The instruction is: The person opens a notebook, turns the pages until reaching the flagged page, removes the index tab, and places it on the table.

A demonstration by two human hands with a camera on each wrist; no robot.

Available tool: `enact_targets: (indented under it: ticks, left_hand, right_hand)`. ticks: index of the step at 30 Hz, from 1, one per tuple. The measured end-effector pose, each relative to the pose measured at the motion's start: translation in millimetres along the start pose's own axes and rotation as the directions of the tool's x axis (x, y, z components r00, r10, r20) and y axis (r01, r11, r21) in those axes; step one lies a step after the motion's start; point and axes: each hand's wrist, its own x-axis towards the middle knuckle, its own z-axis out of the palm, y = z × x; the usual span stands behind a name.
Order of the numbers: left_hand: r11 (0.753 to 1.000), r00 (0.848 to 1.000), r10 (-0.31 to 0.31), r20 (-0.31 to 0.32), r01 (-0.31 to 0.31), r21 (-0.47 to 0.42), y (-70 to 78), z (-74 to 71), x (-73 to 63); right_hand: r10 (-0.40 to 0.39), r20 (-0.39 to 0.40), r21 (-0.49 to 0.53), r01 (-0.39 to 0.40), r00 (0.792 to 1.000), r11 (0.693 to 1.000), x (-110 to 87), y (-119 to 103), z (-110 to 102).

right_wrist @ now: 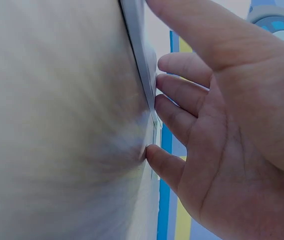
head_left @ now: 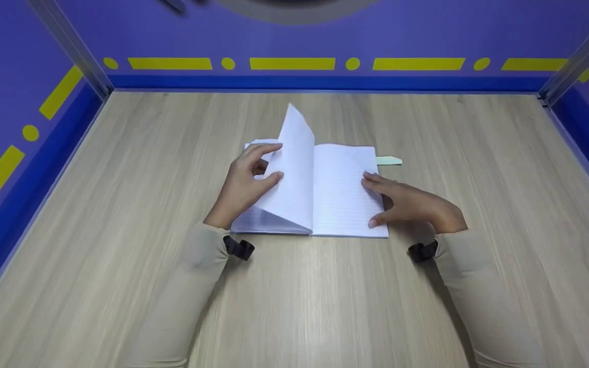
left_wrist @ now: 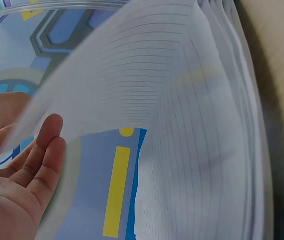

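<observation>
An open notebook (head_left: 345,194) with lined white pages lies on the table. One loose-standing page (head_left: 294,168) rises from its spine and leans left. At that page's outer edge is my left hand (head_left: 248,176), thumb and index finger spread apart and touching the paper. The left wrist view shows the lifted page (left_wrist: 117,80) blurred, partly over the thumb, with the other fingers (left_wrist: 52,145) loosely extended. My right hand (head_left: 402,202) rests its fingertips and thumb on the right page's outer edge. Seen from the right wrist, its fingers (right_wrist: 181,110) are spread along the notebook's edge (right_wrist: 141,60).
A pale green tab (head_left: 389,160) sticks out from the notebook's right side. The wood-grain table (head_left: 146,168) is bordered by blue panels (head_left: 294,43) with yellow markings at the back and both sides. Black straps (head_left: 238,248) show at the wrists.
</observation>
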Motion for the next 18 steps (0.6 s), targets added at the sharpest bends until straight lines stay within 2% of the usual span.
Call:
enact_targets:
  ticks: [7,10,13,15,18]
  left_hand:
    - [0.990,1.000,0.007,0.005,-0.008,0.139,-2.0,-2.0,-0.6]
    - [0.977,0.999,0.002,0.036,-0.010,0.215,-2.9,-2.8,-1.2]
    - [0.955,0.994,-0.044,0.100,0.013,0.295,-4.2,-3.7,-1.9]
    - [0.939,0.982,-0.100,0.158,0.041,0.341,-5.0,-4.3,-2.3]
    - [0.920,0.947,-0.200,0.253,0.092,0.382,-7.1,-5.0,-2.9]
  right_hand:
    - [-0.022,0.004,-0.011,0.022,1.000,1.000,0.0,0.7,-1.0]
    - [-0.022,0.004,-0.017,0.022,1.000,1.000,0.2,0.7,-1.2]
    - [-0.015,0.005,-0.017,0.015,1.000,1.000,0.4,0.1,-1.1]
    - [-0.002,0.007,-0.017,0.002,1.000,1.000,0.6,-0.2,-0.8]
    - [0.024,0.010,-0.017,-0.024,1.000,1.000,0.9,-0.6,-0.1]
